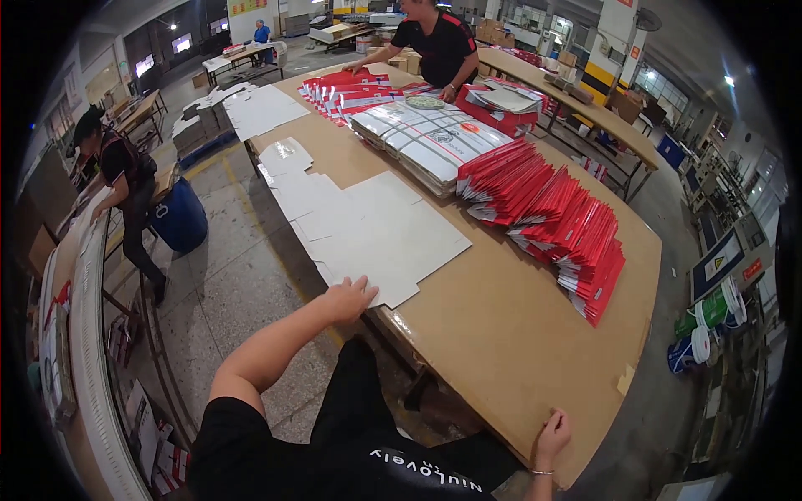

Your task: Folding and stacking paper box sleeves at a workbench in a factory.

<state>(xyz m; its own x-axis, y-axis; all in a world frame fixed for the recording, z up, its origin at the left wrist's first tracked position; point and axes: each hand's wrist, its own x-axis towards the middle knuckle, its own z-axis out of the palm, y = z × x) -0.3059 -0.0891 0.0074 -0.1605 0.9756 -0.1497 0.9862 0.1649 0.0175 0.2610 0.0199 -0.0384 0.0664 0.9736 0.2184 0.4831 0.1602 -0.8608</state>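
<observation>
A flat white die-cut cardboard blank [393,230] lies on the brown table, its near corner close to the left edge. My left hand [349,301] rests on that corner, its fingers apart against the cardboard. More white blanks [288,179] lie just beyond it, partly overlapped. My right hand [553,434] is held over the table's near right part, its fingers curled in with nothing visible in them. Ahead of it, a long fanned row of red-and-white folded boxes [555,217] runs across the table. A strapped stack of white printed sheets [434,138] stands behind the row.
A co-worker [439,42] stands at the table's far end, touching red-and-white pieces [347,92]. Another person [125,175] bends over a bench at left, near a blue barrel [178,215]. Blanks on a pallet [200,121] stand far left. Buckets [710,321] stand at right.
</observation>
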